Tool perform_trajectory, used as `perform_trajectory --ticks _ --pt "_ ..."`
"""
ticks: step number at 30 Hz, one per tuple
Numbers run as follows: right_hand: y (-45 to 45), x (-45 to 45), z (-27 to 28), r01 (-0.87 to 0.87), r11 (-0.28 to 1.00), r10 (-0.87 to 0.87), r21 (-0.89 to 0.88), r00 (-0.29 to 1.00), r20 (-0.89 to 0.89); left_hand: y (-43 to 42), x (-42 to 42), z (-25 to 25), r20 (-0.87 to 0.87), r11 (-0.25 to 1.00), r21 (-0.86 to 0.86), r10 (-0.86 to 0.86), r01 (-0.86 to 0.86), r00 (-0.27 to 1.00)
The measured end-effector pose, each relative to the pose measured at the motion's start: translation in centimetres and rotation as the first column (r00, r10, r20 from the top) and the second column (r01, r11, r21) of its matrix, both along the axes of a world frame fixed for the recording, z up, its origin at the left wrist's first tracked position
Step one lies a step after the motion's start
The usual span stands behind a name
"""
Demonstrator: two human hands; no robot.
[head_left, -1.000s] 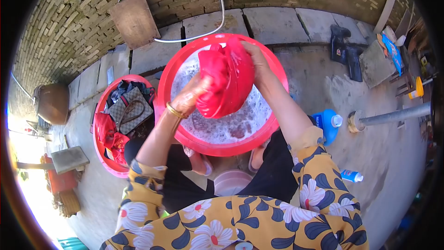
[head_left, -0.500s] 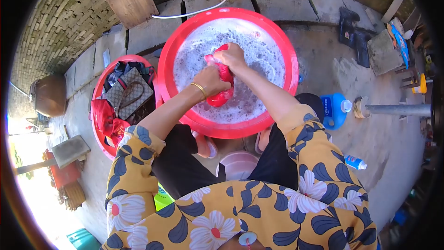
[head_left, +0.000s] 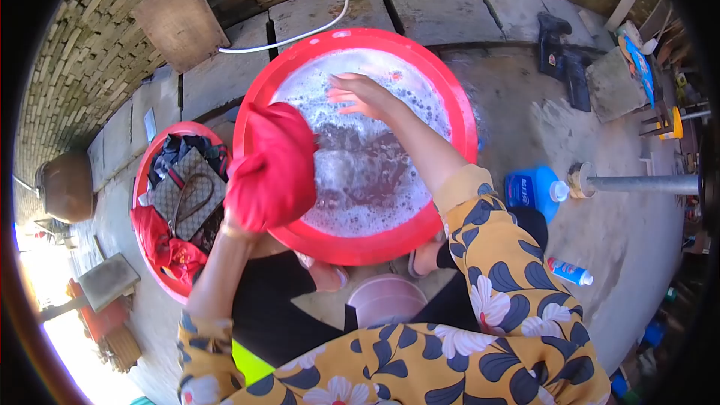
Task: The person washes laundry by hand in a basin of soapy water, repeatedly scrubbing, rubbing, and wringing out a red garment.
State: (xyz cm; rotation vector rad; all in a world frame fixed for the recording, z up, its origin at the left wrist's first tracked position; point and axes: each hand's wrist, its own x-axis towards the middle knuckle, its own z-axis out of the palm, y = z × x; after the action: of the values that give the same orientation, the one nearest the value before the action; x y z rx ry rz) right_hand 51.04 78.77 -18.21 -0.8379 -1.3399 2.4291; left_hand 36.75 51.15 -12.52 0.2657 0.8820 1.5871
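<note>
A bunched red cloth [head_left: 271, 169] hangs over the left rim of the large red basin [head_left: 466, 116]. My left hand [head_left: 238, 220] grips it from below, with most of the fingers hidden under the fabric. Over the far half of the basin, my right hand [head_left: 361, 94] is empty, its fingers spread apart above the suds. Foamy, greyish water [head_left: 367, 169] fills the basin, and its surface is stirred up in the middle.
On the left, a smaller red tub [head_left: 140, 180] holds dark clothes, red fabric and a patterned bag [head_left: 187, 191]. A blue detergent jug [head_left: 534, 189] and a blue-white bottle [head_left: 570, 271] are at right. Black boots [head_left: 564, 60] lie near the wall; a pink bucket [head_left: 386, 298] sits between my legs.
Both hands were squeezing the red cloth over the water. My right hand has let go, and my left hand has carried the cloth, now looser, left to the rim.
</note>
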Motion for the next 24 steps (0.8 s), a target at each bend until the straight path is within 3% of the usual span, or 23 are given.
perform_trajectory --ticks 1,3,4,5,6,7,9,11,12,13,14,15,16,17,18,19,20,21,22,23,24 --pt "2.8 0.5 -5.3 -0.046 0.983 0.007 0.177 0.976 0.216 0.0 -0.5 0.0 0.000 1.000 -0.004 -0.001 0.001 1.000" --pt "8.0 2.9 -13.0 -0.270 0.843 -0.048 0.466 0.825 0.564 0.0 -1.4 0.0 0.181 0.999 -0.040 -0.012 0.019 0.983" --pt "10.3 3.5 -19.1 -0.216 0.688 -0.367 0.693 0.720 0.589 0.0 -1.7 0.0 0.268 0.998 -0.056 -0.004 0.019 0.963" --pt "11.0 4.6 -16.5 -0.243 0.735 -0.354 0.633 0.659 0.664 -0.1 -2.0 0.0 0.351 0.997 -0.075 0.023 0.004 0.936" --pt "12.8 5.0 -16.3 -0.413 0.644 -0.282 0.644 0.655 0.701 -0.3 -2.1 0.1 0.421 0.995 -0.100 0.067 -0.028 0.904" --pt "16.2 5.0 -22.1 -0.519 0.527 -0.326 0.673 0.608 0.724 -0.5 -2.2 0.3 0.474 0.989 -0.129 0.126 -0.073 0.872" --pt "19.5 5.0 -27.0 -0.611 0.364 -0.395 0.703 0.582 0.711 -0.9 -2.1 0.9 0.541 0.962 -0.190 0.268 -0.195 0.797" --pt "17.6 4.1 -23.9 -0.708 0.341 -0.354 0.619 0.513 0.782 -1.4 -1.8 1.5 0.583 0.912 -0.234 0.409 -0.337 0.702" --pt "17.0 3.8 -26.4 -0.735 0.234 -0.446 0.636 0.501 0.742 -1.8 -1.6 2.2 0.396 0.939 -0.155 0.344 -0.308 0.851" --pt "16.3 2.4 -26.8 -0.717 0.238 -0.337 0.655 0.572 0.748 -1.7 -1.1 2.7 0.181 0.963 -0.106 0.263 -0.247 0.948" --pt "14.4 2.9 -27.0 -0.620 0.551 -0.288 0.558 0.486 0.825 -0.9 -0.7 3.6 0.141 0.945 -0.113 0.322 -0.308 0.936" --pt "14.4 4.0 -31.9 -0.570 0.526 -0.299 0.632 0.571 0.764 0.3 -0.4 4.8 0.016 0.875 -0.311 0.395 -0.371 0.919" --pt "12.9 4.7 -35.8 -0.270 0.342 -0.352 0.900 0.851 0.389 0.9 0.0 5.8 -0.108 0.761 -0.482 0.439 -0.434 0.892" --pt "11.8 5.4 -39.2 -0.057 0.673 -0.360 0.738 0.846 0.394 -1.1 -1.1 1.7 0.405 0.937 0.194 0.193 -0.291 0.894" --pt "8.9 4.3 -36.6 -0.023 0.747 -0.322 0.665 0.861 0.393 -0.8 -0.7 2.0 0.422 0.942 -0.109 0.333 -0.317 0.844" --pt "5.9 2.9 -32.4 0.004 0.812 -0.286 0.584 0.875 0.391 -0.4 -0.5 2.2 0.351 0.925 -0.200 0.376 -0.324 0.858" --pt "3.8 2.6 -26.7 0.077 0.997 -0.054 -0.020 0.845 0.533 0.2 -0.2 3.0 0.298 0.928 -0.191 0.366 -0.321 0.882" --pt "1.4 2.4 -24.2 0.119 0.973 -0.049 -0.196 0.942 0.331 0.2 -0.2 2.3 0.383 0.944 -0.163 0.329 -0.288 0.863" --pt "-0.9 2.2 -21.7 0.121 0.919 -0.081 -0.374 0.989 0.122 0.3 0.0 3.7 0.359 0.926 -0.264 0.353 -0.269 0.864" --pt "-3.3 0.4 -15.2 0.098 0.927 -0.067 -0.362 0.993 0.098 0.4 0.4 2.3 0.319 0.955 -0.068 0.296 -0.290 0.900" --pt "-5.8 -1.1 -8.8 0.034 0.942 -0.072 -0.333 0.992 -0.101 1.0 0.7 0.8 0.258 0.962 -0.043 0.271 -0.269 0.927"
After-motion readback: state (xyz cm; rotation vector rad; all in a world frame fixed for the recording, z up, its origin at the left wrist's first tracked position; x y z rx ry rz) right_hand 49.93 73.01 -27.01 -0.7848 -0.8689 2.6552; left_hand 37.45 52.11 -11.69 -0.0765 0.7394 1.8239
